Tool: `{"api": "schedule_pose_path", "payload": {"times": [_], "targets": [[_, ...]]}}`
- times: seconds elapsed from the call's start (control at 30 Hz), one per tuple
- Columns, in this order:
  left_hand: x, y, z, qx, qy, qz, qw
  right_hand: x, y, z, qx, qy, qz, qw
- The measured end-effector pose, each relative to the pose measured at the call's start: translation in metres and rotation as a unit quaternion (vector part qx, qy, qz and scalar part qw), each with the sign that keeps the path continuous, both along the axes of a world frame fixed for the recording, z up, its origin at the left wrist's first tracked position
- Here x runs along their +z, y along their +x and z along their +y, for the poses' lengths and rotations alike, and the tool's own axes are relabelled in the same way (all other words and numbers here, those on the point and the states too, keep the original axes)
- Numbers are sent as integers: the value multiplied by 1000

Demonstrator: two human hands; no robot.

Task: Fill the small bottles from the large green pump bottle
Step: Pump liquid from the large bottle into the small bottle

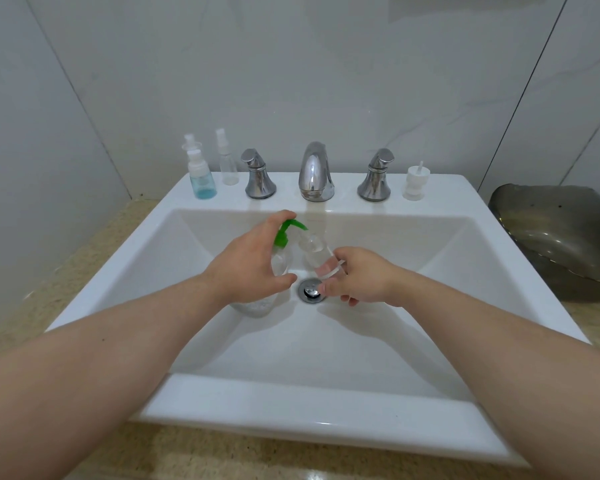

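Over the white sink basin (pixel 378 334) my left hand (pixel 248 261) grips the clear pump bottle with the green pump head (pixel 284 233), a finger lying on top of the pump. The green spout points right at the open mouth of a small clear bottle (pixel 317 252). My right hand (pixel 359 275) holds that small bottle, tilted toward the spout, just above the drain. On the sink's back ledge stand a small pump bottle with blue liquid (pixel 201 174) and a clear spray bottle (pixel 227 161) at the left. A white pump cap (pixel 415 183) sits at the right.
The chrome faucet (pixel 315 173) and its two handles (pixel 260 176) (pixel 376 176) stand on the ledge behind the basin. A chrome drain (pixel 311 289) lies below my hands. A dark glass dish (pixel 561 237) rests on the speckled counter at the right. Tiled walls close in behind.
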State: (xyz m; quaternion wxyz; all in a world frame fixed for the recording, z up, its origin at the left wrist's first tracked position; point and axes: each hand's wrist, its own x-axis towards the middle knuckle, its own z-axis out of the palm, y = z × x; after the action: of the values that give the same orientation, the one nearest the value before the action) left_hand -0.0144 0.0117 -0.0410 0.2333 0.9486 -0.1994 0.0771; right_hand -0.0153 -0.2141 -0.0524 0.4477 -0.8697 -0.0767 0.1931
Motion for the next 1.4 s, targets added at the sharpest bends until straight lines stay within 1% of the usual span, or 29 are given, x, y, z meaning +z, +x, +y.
{"api": "schedule_pose_path", "payload": {"times": [0.3,0.73,0.97,1.17,1.4], "targets": [[-1,2,0,9,-10,6,1000,0,0,1,1,-1,2,1000],[-3,2,2,8,3,5,1000,1,0,1,-8,-10,9,1000],[-2,1,1,5,4,3,1000,-2,3,-1,-26,-49,57,997],[-1,0,0,4,3,4,1000,-3,4,0,-21,-33,47,998],[-1,-1,1,0,7,0,1000,-6,9,-3,-43,-5,24,999]]}}
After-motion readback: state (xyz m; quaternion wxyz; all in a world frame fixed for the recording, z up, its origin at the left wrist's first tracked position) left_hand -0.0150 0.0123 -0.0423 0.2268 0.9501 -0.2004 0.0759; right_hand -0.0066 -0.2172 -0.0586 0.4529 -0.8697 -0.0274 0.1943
